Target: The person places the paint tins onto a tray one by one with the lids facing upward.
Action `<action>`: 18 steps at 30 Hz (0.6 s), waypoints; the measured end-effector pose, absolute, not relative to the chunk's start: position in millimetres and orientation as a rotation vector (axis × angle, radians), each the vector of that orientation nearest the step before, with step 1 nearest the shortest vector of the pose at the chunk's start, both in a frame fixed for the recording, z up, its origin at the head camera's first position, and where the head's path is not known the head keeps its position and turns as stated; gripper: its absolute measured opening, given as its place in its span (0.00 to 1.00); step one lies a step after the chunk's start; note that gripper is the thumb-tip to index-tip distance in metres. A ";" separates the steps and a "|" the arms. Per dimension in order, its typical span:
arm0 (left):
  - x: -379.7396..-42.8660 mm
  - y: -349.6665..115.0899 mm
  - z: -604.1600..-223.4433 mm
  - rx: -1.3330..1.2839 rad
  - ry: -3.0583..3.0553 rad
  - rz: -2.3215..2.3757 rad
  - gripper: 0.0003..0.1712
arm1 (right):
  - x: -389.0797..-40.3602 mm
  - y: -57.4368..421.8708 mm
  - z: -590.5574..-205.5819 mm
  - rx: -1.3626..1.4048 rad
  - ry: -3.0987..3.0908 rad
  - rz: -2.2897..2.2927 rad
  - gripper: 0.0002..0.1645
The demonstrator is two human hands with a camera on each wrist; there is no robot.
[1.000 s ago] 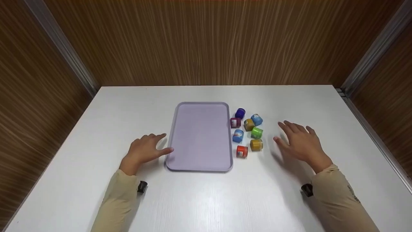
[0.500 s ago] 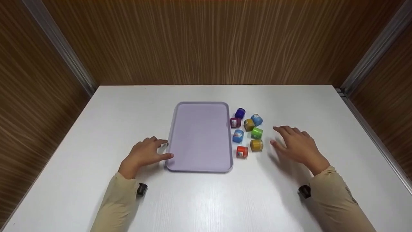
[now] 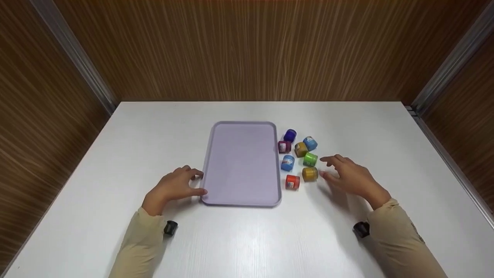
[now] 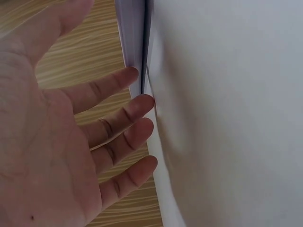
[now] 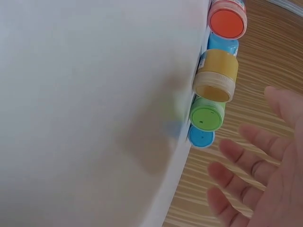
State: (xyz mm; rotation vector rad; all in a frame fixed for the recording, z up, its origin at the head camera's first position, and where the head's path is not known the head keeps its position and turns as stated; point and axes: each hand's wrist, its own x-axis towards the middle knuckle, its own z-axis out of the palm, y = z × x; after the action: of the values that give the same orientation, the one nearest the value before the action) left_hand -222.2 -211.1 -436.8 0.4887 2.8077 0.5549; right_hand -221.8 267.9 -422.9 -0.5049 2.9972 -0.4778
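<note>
My left hand (image 3: 175, 186) is at the lower left edge of a lilac tray (image 3: 241, 166), thumb over the rim and fingers spread beside it. In the left wrist view the index fingertip overlaps the tray's edge (image 4: 132, 42). To the right of the jars hovers my right hand (image 3: 349, 177), fingers loosely extended, holding nothing. Closest to its fingertips are a yellow paint jar (image 3: 310, 174) and a green paint jar (image 3: 310, 159), both lying on their sides. In the right wrist view the yellow jar (image 5: 218, 66) sits in front of the green one (image 5: 207, 117).
Other small paint jars lie between the tray and the right hand: red (image 3: 292, 182), blue (image 3: 288, 163), another blue (image 3: 310, 143), ochre (image 3: 301, 149), magenta (image 3: 285, 146) and purple (image 3: 290, 135). Wood-grain panels (image 3: 254, 50) enclose the white table (image 3: 247, 239) behind and at both sides.
My right hand has moved left, close to the yellow and green jars. My left hand has slid slightly nearer along the tray's edge, its fingers lower. Tray and jars lie essentially as before.
</note>
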 end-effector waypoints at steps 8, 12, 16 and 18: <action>-224.4 -213.3 -438.9 0.502 2.757 0.628 0.40 | -225.1 268.5 -429.2 -0.475 2.913 -0.601 0.29; -225.1 -214.4 -439.8 0.522 2.734 0.676 0.39 | -227.5 269.2 -429.7 -0.470 2.852 -0.669 0.29; -225.4 -216.3 -441.3 0.532 2.708 0.719 0.39 | -229.8 270.0 -430.8 -0.485 2.777 -0.736 0.28; -225.4 -217.1 -442.2 0.536 2.690 0.743 0.39 | -230.4 270.4 -431.4 -0.490 2.739 -0.765 0.27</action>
State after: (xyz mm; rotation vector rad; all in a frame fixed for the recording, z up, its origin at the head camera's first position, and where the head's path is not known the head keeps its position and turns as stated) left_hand -225.4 -217.1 -442.2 0.5364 2.6897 0.7432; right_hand -230.4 270.4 -431.4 -0.4900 2.7393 -0.7651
